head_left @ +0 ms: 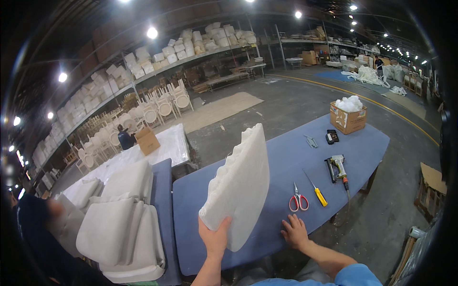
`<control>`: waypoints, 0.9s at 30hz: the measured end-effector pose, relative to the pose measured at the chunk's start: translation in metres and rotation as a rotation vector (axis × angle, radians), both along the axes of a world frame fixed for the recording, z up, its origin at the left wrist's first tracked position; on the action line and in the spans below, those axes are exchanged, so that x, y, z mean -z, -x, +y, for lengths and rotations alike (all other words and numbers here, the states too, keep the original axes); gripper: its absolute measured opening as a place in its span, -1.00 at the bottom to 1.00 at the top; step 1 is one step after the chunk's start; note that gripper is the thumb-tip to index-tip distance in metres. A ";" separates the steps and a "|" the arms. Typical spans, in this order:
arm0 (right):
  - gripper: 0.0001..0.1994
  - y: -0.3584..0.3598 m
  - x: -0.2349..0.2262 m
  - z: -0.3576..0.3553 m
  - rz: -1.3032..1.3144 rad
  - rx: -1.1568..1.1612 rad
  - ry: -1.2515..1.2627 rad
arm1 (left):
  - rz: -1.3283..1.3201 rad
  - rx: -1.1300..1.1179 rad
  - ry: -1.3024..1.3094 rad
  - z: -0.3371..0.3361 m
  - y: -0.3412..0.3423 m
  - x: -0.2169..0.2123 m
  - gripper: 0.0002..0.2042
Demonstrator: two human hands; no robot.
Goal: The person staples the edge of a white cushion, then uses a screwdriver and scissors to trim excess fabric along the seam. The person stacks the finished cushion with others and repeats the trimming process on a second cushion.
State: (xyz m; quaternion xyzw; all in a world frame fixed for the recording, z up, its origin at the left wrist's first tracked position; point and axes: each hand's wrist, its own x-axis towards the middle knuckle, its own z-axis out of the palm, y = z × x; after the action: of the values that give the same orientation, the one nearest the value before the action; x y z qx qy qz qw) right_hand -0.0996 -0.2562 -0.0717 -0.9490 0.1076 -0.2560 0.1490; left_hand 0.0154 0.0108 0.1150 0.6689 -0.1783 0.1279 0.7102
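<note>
In the frame's centre, the left hand (214,237) holds a white foam cushion (237,186) upright above the blue surface (286,157). The right hand (295,232) lies flat with spread fingers, near the red scissors (298,200).

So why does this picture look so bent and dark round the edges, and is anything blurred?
In the head view the fisheye lens bows the blue table and blacks out the corners; ceiling lamps flare white; the person at lower left is smeared; the foam pad in the left hand stays sharp.
</note>
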 end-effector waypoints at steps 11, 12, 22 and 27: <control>-0.72 -0.002 -0.005 -0.031 -0.056 -0.053 -0.358 | 0.087 0.240 -0.022 0.001 -0.006 -0.006 -0.36; -0.81 -0.007 -0.010 -0.045 -0.069 0.027 -0.457 | 0.088 0.274 -0.100 0.008 -0.016 -0.010 -0.37; -0.56 -0.091 -0.136 -0.133 -0.544 -0.282 -1.293 | 0.450 0.241 -0.147 0.063 -0.096 -0.014 -0.39; -0.54 -0.136 -0.188 -0.132 -0.500 -0.487 -1.605 | 0.407 0.203 -0.411 0.071 -0.118 -0.024 -0.29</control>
State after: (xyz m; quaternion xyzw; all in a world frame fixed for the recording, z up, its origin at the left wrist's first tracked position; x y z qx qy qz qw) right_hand 0.0363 -0.3880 0.1165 -0.4701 0.0139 -0.2646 0.8419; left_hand 0.1338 0.0815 0.1391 0.7892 -0.1203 -0.1194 0.5903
